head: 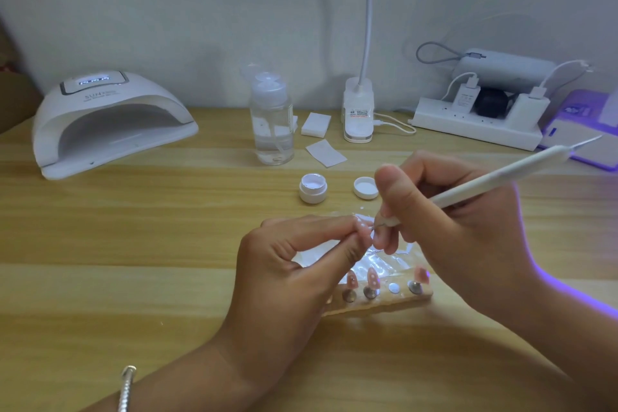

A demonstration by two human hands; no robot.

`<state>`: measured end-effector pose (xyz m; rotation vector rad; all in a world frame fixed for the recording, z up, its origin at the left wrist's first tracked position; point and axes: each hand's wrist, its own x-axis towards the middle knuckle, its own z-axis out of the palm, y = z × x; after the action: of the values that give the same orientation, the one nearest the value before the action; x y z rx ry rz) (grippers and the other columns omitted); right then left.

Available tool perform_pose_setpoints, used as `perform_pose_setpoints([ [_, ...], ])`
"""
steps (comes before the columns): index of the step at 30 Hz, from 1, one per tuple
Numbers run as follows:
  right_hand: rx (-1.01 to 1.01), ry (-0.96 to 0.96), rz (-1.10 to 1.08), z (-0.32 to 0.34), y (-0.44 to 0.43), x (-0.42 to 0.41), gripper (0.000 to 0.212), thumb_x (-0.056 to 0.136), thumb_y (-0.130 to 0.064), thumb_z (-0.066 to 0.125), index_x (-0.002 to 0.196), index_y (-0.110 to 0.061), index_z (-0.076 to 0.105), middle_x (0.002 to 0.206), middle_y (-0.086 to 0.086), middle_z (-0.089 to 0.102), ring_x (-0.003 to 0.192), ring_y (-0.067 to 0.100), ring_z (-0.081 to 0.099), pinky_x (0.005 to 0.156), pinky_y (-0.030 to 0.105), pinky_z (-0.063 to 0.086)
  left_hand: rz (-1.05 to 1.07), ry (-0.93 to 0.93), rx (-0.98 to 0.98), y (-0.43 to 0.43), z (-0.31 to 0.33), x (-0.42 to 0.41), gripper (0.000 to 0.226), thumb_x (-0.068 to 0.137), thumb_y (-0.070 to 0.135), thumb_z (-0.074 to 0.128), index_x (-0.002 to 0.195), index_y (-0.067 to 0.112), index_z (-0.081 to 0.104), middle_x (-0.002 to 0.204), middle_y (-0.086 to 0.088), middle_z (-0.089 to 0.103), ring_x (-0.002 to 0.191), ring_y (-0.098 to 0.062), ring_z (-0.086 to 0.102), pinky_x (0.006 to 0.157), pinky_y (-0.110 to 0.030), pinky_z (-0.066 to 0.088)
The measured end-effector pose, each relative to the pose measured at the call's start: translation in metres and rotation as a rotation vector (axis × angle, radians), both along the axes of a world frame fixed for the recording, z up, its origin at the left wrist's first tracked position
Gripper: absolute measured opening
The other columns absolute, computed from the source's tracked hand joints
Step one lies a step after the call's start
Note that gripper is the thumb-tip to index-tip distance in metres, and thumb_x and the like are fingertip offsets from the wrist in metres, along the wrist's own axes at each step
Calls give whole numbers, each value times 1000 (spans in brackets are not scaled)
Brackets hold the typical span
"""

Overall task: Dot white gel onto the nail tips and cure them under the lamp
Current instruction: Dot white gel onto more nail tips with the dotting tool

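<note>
My left hand (294,264) pinches a small nail tip (363,231) between thumb and fingertips, mostly hidden by the fingers. My right hand (444,221) grips a white dotting pen (501,174) like a pencil, its metal point touching the pinched tip. Below the hands a wooden holder (378,306) carries three pink nail tips (372,277) on metal stands, with one stand spot bare. An open white gel jar (313,188) and its lid (365,187) sit just behind the hands. The white curing lamp (110,120) stands at the far left with its display lit.
A clear pump bottle (272,120), white wipes (325,152), a clip desk lamp base (358,114) and a power strip with chargers (478,124) line the back of the wooden table. A shiny foil sheet (371,262) lies under my hands. A purple-lit device (588,130) sits at right.
</note>
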<state>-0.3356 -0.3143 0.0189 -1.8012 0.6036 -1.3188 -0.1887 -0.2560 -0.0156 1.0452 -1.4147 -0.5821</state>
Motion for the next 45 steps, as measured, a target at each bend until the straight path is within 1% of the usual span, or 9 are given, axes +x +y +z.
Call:
perform_pose_setpoints([
  [11,-9,12,2,1,0,1,35,90,-25,61,60,-8,58,50,5,63,43,9,59,48,13,44,-9,31,13,1,0,0,11,86,20,73,83,27,82,83,17,77,82,5,69,64,-9,48],
  [15,-9,16,7,1,-1,1,34,90,-23,61,60,-8,59,51,6,63,43,9,60,48,12,44,23,-27,-4,2,1,0,11,85,21,74,83,29,81,84,21,76,85,4,70,78,-11,47],
  [24,9,13,7,0,-2,0,35,90,-26,63,59,-10,58,50,6,62,43,11,59,48,13,44,4,40,13,2,3,-2,12,84,17,74,84,27,80,82,16,77,80,-2,71,66,-5,47],
  [29,11,-76,-15,5,-8,-2,37,90,-30,65,60,-10,58,49,6,58,43,22,54,48,23,43,35,133,68,2,1,-3,9,79,22,78,83,29,82,84,14,77,77,2,69,55,-14,49],
  [32,-13,-101,-61,8,-14,-5,38,86,-31,69,60,-6,57,46,0,52,38,20,49,47,19,40,35,169,95,3,2,-4,8,77,29,77,82,32,82,84,13,77,74,2,69,48,-24,50],
  [35,-71,-57,-120,9,-17,-7,40,86,-31,73,59,-4,60,44,0,52,36,10,46,49,13,39,33,236,95,4,5,-4,10,75,23,78,80,31,82,85,8,78,74,4,68,58,-7,48],
  [39,-86,114,-92,13,-19,-10,29,91,-43,64,81,-17,73,68,-6,72,66,3,68,63,11,48,57,190,73,4,6,-3,8,74,24,78,79,29,82,82,11,77,67,6,57,60,-4,43],
  [42,-122,247,-41,11,-19,-12,29,98,-43,49,99,-26,72,87,-14,75,91,4,71,81,13,50,81,196,86,4,6,-2,9,73,28,78,79,34,81,80,10,77,68,4,50,54,-5,42],
  [45,-204,323,96,8,-22,-13,28,94,-41,60,109,-18,68,99,-10,74,101,9,69,88,20,51,90,166,77,3,6,-2,8,74,28,80,81,31,82,75,16,74,69,4,50,55,-4,41],
])
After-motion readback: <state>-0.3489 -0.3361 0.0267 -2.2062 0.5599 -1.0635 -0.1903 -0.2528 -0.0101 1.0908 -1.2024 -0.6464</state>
